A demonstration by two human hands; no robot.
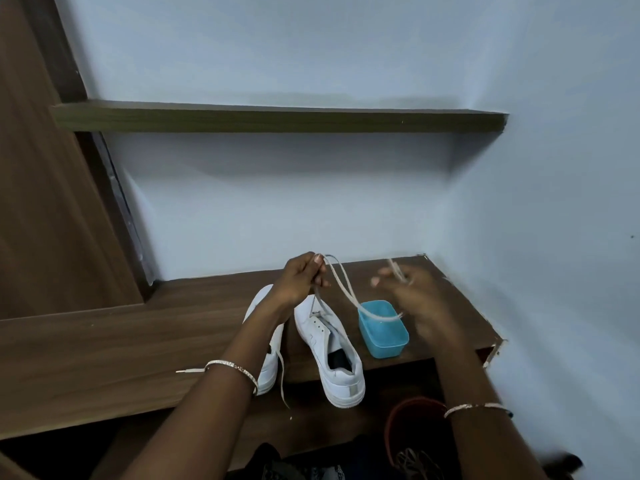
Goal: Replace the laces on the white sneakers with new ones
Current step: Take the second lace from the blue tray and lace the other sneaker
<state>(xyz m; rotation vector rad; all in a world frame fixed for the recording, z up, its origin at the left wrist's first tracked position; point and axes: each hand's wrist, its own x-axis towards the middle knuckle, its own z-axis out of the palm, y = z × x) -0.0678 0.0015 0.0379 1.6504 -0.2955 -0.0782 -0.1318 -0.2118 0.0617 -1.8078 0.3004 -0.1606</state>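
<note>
Standing on the brown table (pixel 138 341), toes to the wall: two white sneakers. First sneaker (pixel 266 362), partly hidden under the left forearm, a loose lace trailing from it over the table edge. Second sneaker (pixel 329 351), just beside it, eyelets mostly bare. Pale lace (pixel 341 282) rises from a front eyelet of the second sneaker to the left grip (pixel 304 275), which pinches it above the shoes. It then loops down over a blue tub (pixel 384 344) toward the right grip (pixel 412 292), which is motion-blurred; lace shows at its fingers, but whether it grasps cannot be told. Wall shelf (pixel 277 121) above.
</note>
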